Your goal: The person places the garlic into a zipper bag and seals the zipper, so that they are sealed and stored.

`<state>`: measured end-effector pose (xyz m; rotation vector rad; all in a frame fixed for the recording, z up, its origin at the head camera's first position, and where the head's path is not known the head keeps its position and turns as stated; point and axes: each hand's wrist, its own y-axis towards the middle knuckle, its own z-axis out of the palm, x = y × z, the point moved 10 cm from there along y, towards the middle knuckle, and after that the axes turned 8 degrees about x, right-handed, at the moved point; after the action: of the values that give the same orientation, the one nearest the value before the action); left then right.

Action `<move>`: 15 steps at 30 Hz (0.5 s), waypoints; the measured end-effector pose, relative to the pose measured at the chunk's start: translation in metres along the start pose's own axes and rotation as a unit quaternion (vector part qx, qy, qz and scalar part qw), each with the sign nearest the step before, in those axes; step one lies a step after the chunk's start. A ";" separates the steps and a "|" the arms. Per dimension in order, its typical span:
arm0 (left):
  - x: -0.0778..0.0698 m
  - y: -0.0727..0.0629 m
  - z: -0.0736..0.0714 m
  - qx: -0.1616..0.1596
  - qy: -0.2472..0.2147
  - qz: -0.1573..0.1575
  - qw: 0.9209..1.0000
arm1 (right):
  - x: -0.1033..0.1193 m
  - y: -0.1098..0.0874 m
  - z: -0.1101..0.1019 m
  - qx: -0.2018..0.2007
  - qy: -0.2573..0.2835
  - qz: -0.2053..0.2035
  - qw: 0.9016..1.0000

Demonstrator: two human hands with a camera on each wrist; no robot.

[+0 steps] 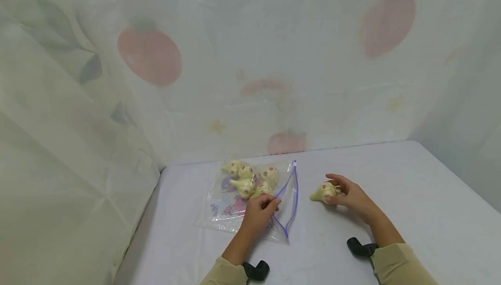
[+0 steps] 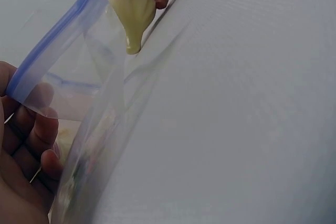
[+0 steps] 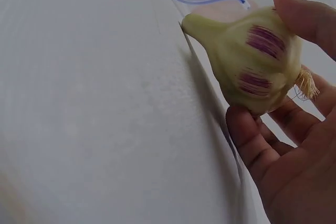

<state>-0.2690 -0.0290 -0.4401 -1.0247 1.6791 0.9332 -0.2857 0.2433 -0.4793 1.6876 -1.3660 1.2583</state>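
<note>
In the head view a clear zip bag (image 1: 227, 219) with a purple zip edge lies on the table, its mouth spread toward the right. Several pale garlic bulbs (image 1: 243, 186) with purple patches are inside it. My left hand (image 1: 259, 211) pinches the upper edge of the bag's mouth; the blue-purple zip strip (image 2: 52, 40) shows between its fingers in the left wrist view. To the right of the mouth, my right hand (image 1: 352, 198) grips one garlic bulb (image 3: 252, 59) between thumb and fingers. Its stem points toward the bag, and its dry roots face the palm.
A white cloth covers the table (image 1: 321, 250). Behind it hangs a pale curtain (image 1: 325, 115) printed with fruit, and another curtain (image 1: 78, 167) closes off the left side. Dark devices (image 1: 256, 271) are strapped at both wrists.
</note>
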 end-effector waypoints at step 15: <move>0.006 0.001 0.001 -0.006 -0.001 -0.005 1.000 | -0.006 0.001 0.004 0.020 -0.021 0.012 1.000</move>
<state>-0.2712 -0.0294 -0.4463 -1.0396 1.6671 0.9391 -0.2858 0.2415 -0.4861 1.7389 -1.3972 1.2779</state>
